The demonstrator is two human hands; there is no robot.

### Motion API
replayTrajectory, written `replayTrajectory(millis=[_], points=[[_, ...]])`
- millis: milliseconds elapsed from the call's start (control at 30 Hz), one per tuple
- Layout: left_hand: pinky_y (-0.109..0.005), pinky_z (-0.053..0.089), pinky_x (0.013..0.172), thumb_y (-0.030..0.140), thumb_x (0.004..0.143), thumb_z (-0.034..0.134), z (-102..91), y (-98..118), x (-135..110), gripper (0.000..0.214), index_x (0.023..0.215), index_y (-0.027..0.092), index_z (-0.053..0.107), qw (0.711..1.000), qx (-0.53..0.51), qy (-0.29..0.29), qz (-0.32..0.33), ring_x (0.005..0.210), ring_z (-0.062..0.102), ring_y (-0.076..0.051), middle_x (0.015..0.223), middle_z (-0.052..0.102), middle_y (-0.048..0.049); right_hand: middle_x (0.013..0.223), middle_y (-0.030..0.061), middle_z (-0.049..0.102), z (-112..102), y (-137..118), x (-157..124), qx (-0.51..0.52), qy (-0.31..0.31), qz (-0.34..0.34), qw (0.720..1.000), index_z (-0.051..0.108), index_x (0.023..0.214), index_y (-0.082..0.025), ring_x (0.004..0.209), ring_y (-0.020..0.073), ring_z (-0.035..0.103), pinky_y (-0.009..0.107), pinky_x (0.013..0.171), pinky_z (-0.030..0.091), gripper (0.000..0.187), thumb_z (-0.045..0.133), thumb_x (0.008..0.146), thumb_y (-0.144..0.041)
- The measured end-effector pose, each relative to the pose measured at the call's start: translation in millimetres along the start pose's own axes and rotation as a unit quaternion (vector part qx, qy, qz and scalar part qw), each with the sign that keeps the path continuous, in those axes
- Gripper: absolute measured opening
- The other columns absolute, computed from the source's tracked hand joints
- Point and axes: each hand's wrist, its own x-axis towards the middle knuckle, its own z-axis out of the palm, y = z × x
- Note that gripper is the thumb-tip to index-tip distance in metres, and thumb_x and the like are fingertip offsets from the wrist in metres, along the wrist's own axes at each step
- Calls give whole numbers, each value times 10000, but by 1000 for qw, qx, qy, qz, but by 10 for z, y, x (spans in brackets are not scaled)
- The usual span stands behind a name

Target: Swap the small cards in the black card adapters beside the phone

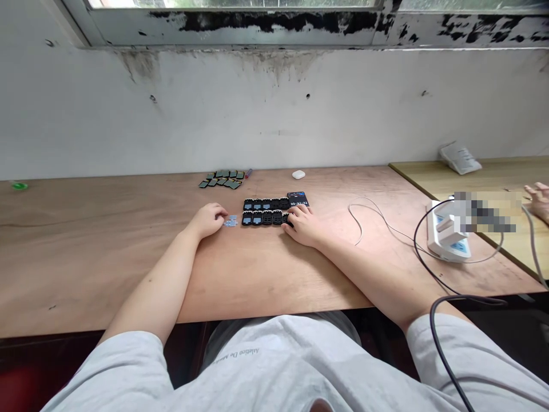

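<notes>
The left hand (210,220) is resting on the desk (128,252) with its fingers curling inward, and its fingertips are meeting the left edge of the blue pads (231,221). Whether it is gripping one of them, I cannot tell. The pads are lying just to the right of that hand, between it and the front row of cases (261,218), and well apart from the right hand (302,225).

The right hand is bending its fingers over the right end of that front row and partly covering the end case (286,218). Its thumb is lying on the near side of this case. The hand is touching the case, but whether it is pinching it or only steadying it, I cannot tell. A timer (297,198) is lying just beyond its fingers.

The back row of cases (266,204) is running parallel to the front one, just behind it. Blue squares are showing in the left-hand cases of both rows, while the cases farther right are showing black.

Farther back, green boards (222,178) are lying grouped beside a screwdriver (249,173), and a white case (298,174) is sitting near the wall (240,126).
</notes>
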Motion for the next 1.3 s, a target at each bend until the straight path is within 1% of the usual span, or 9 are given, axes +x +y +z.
replayTrajectory(millis=[167,300,467,733,833,933,1067,1200,1300], points=[[-389,532,946,455,917,490,-95,15,-33,374,972,223,779,998,48,-34,4,1056,667,-286,1107,733,-101,1227,136,693,-53,-10,-3,24,0,-54,998,716,805,-187,1219,328,514,515,1009,432,310,583,1026,-357],[-378,525,943,546,935,511,-56,98,-38,436,1055,218,773,998,37,-34,26,1051,660,-276,1130,719,-106,1257,123,696,-84,-29,-12,69,-15,-142,987,714,779,-196,1250,322,523,504,1011,433,302,657,987,-408],[-390,503,1012,535,915,539,20,146,-20,402,1034,221,761,999,2,-29,38,1086,647,-271,1157,708,-103,1264,122,696,-144,-102,-16,109,-42,-203,972,730,866,-200,1181,301,566,474,998,452,231,726,933,-421],[-371,516,851,461,877,600,34,133,-1,267,805,206,634,997,-64,-21,36,919,652,-237,1015,706,-87,1235,144,694,-98,-59,-18,111,-46,-207,971,751,1021,-185,1050,270,616,429,920,485,177,643,977,-318],[-362,505,794,431,885,588,22,120,-18,241,810,205,620,997,-64,4,30,860,643,-227,947,702,-77,1148,134,712,-93,-63,-13,121,-56,-208,969,744,1009,-177,977,246,632,396,881,502,182,620,991,-310],[-355,499,786,409,894,568,10,150,-24,221,813,207,608,994,-63,85,8,827,632,-218,862,691,-60,1080,120,719,-96,-72,-4,127,-60,-207,968,735,1002,-176,958,241,637,380,864,506,169,617,992,-296],[-330,522,776,417,916,563,50,353,-26,232,869,200,630,981,-116,157,4,788,634,-191,855,705,-49,1030,124,709,-96,-49,10,134,-58,-206,968,734,1006,-162,915,238,636,367,826,503,199,625,995,-327],[-326,538,781,385,977,534,148,712,-70,240,998,193,676,980,-145,90,98,860,664,-198,971,725,-74,913,104,680,-102,-35,3,152,-59,-224,961,744,1010,-160,819,225,612,349,752,482,333,659,983,-481],[-336,541,833,335,1015,504,213,944,-114,235,1025,189,689,973,-155,55,164,892,668,-198,1003,723,-81,910,97,678,-96,-64,-17,164,-51,-233,957,737,1056,-172,827,219,595,346,765,473,241,571,1030,-344]])
